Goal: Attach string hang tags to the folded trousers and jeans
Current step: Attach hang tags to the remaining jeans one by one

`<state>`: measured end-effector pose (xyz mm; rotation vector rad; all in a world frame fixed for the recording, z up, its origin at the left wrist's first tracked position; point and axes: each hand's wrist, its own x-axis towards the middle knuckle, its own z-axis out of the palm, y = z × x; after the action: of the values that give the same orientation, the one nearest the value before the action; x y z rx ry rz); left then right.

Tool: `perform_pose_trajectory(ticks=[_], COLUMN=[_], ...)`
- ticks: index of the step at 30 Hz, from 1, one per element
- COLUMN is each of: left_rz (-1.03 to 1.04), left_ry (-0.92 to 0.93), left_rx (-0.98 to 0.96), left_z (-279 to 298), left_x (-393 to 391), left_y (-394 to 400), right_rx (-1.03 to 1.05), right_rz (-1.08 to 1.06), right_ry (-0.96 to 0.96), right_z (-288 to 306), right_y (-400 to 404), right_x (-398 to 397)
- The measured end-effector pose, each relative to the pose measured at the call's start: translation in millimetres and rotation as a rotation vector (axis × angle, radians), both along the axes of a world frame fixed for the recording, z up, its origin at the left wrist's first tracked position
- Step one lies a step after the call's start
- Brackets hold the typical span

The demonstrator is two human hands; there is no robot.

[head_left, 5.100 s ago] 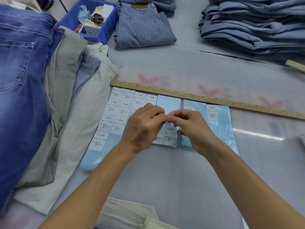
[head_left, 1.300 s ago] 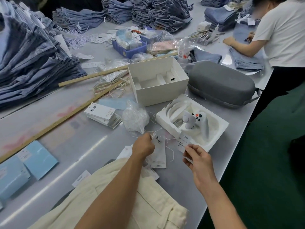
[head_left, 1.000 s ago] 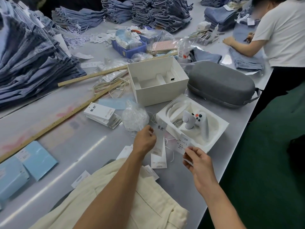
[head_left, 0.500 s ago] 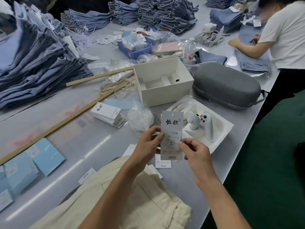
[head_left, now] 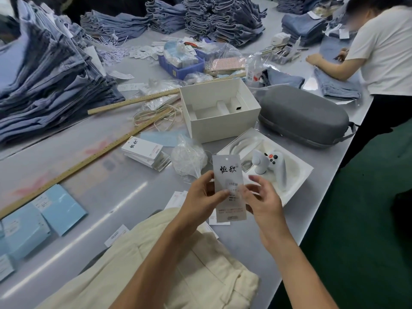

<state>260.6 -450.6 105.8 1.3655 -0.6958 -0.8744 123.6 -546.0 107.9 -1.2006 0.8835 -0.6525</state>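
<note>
Two hands meet over one tag point(head_left: 229, 186), held upright above the table's point(head_left: 107, 197) near edge: our left hand point(head_left: 201, 197) pinches its left side between thumb and fingers, and our right hand point(head_left: 260, 198) has its fingers on the right side over a small printed sticker on the tag's face; that hand is blurred, so we cannot tell whether it grips the tag or only presses the sticker down. We judge this to be preparation, not attachment. The punched hole at the tag's top shows no string through it, and the cream trousers point(head_left: 178, 264) lying folded under our forearms carry no tag that we can see. What looks like the string supply sits in a clear bag point(head_left: 188, 161) just beyond the tag, beside a stack of blank tags point(head_left: 145, 152), with loose tags point(head_left: 178, 198) lying on the table near the trousers. Blue sticker sheets point(head_left: 60, 208) rest further left. Piles of folded jeans point(head_left: 44, 81) cover the far side; a few seem to have white tags showing, but most are too small to judge. So for this pair we take it that threading and fastening to the trousers are left.
</note>
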Motion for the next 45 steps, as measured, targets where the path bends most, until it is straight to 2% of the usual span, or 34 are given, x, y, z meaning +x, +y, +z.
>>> perform_pose_trajectory(ticks=[2, 7, 10, 13, 15, 17, 19, 20, 23, 26, 29, 35, 40, 45], left_rz=[-0.056, -0.147, -0.197, -0.004, 0.25, 0.472, 0.581, 0.609, 0.632, 0.622, 0.618, 0.568, 0.599, 0.633], left_ry=[0.05, 0.094, 0.105, 0.106, 0.146, 0.216, 0.305, 0.341, 0.344, 0.291, 0.263, 0.252, 0.275, 0.279], left_rx=[0.014, 0.055, 0.077, 0.015, 0.035, 0.115, 0.164, 0.177, 0.197, 0.193, 0.207, 0.238, 0.225, 0.234], left_z=[0.5, -4.7, -9.1, -11.0, -14.3, -21.3, -29.8, -32.8, -40.2, -39.0, -34.7, -30.7, -26.5, -24.3], left_x=[1.0, -0.1, -0.2, 3.6, 13.6, 26.2, 37.8, 41.5, 44.5, 42.0, 39.4, 37.7, 38.3, 40.4], left_y=[3.7, 2.6, 3.0, 0.5, -2.1, -3.8, -3.9, -4.8, -6.5, -8.3, -8.8, -7.4, -5.7, -3.8], right_rx=[0.072, -0.016, -0.02, -0.053, -0.117, -0.259, -0.474, -0.589, -0.816, -0.887, -1.062, -1.211, -1.225, -1.158], right_rz=[0.067, -0.036, 0.032, 0.093, 0.022, 0.035, 0.236, 0.355, 0.588, 0.664, 0.789, 0.94, 1.133, 1.501], right_ry=[-0.094, -0.056, -0.091, -0.116, 0.009, 0.303, 0.586, 0.669, 0.736, 0.717, 0.824, 0.96, 1.044, 1.337], right_z=[5.0, 6.9, 1.9, -14.7, -39.7, -75.4, -103.9, -114.2, -131.1, -133.3, -136.1, -141.5, -126.5, -96.9], right_y=[-4.0, -8.7, -8.7, -13.2, -25.5, -41.2, -55.3, -61.2, -73.7, -81.3, -85.1, -82.4, -84.7, -87.5], right_x=[0.7, 6.3, 4.7, 3.6, 4.3, 0.5, -4.0, -5.5, -5.2, -2.2, -4.0, 2.0, 29.8, 86.3])
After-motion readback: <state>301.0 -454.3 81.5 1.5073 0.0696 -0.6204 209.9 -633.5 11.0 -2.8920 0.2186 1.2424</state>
